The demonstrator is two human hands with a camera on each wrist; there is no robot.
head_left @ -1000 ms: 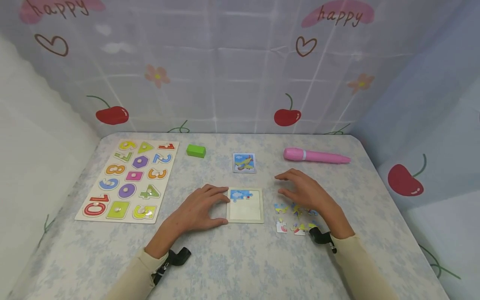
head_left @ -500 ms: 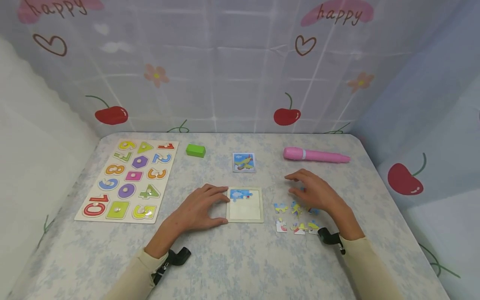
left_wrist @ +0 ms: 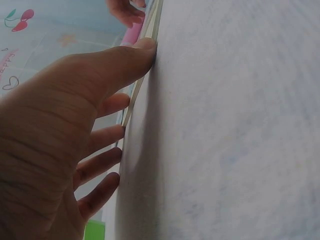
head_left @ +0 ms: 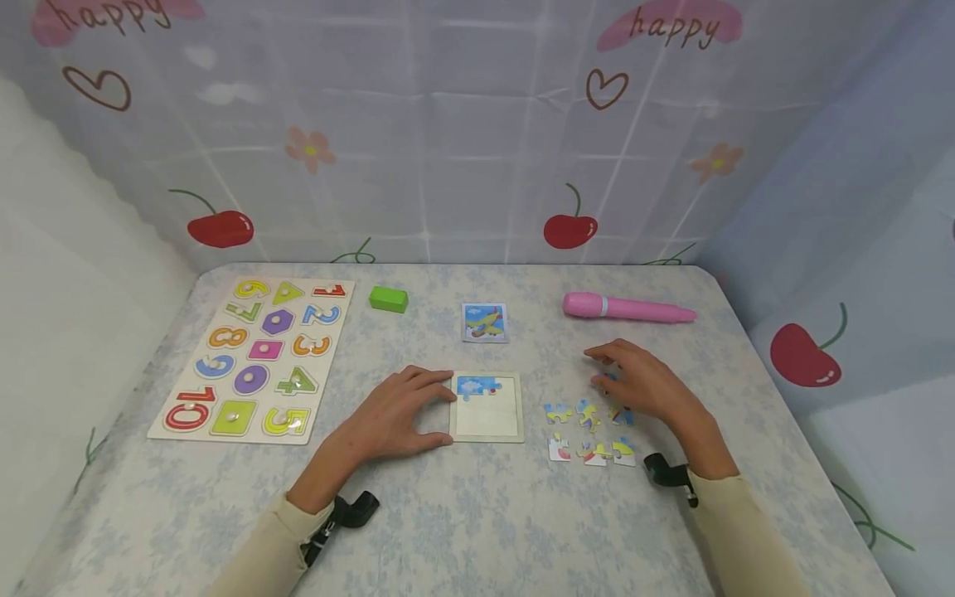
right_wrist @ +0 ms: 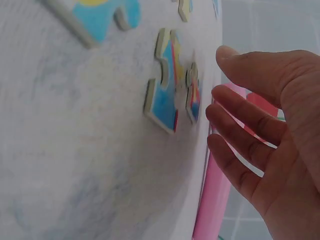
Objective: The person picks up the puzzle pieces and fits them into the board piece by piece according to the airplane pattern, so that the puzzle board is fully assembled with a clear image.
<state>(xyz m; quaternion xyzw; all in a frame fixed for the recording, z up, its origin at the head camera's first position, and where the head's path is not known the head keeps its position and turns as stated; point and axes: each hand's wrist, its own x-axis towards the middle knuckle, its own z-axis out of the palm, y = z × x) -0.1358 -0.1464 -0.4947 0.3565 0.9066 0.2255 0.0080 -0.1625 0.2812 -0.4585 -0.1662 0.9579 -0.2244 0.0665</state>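
My left hand (head_left: pixel 395 419) rests on the table at the left side of a small square puzzle tray (head_left: pixel 488 421). Thumb and fingertips touch the tray's edge, as the left wrist view shows too. Blue sky pieces (head_left: pixel 476 386) fill the tray's upper left, and the rest of it shows bare cream. Over on the right, my right hand (head_left: pixel 647 383) hovers beside loose jigsaw pieces (head_left: pixel 588 413), fingers relaxed and nothing held. The right wrist view has its fingertips near a blue and yellow jigsaw piece (right_wrist: pixel 167 85) and a smaller-looking piece (right_wrist: pixel 193 95) beyond.
A picture card of an airplane (head_left: pixel 485 322) lies behind the tray. Further left are a green block (head_left: pixel 389 299) and a board of knobbed numbers and shapes (head_left: pixel 328 378). At the back right lies a pink pen-shaped thing (head_left: pixel 634 309). A patterned curtain (head_left: pixel 485 166) stands behind the table.
My right hand has drifted right, uncovering more of the loose jigsaw pieces. My left hand stays at the tray's left edge.
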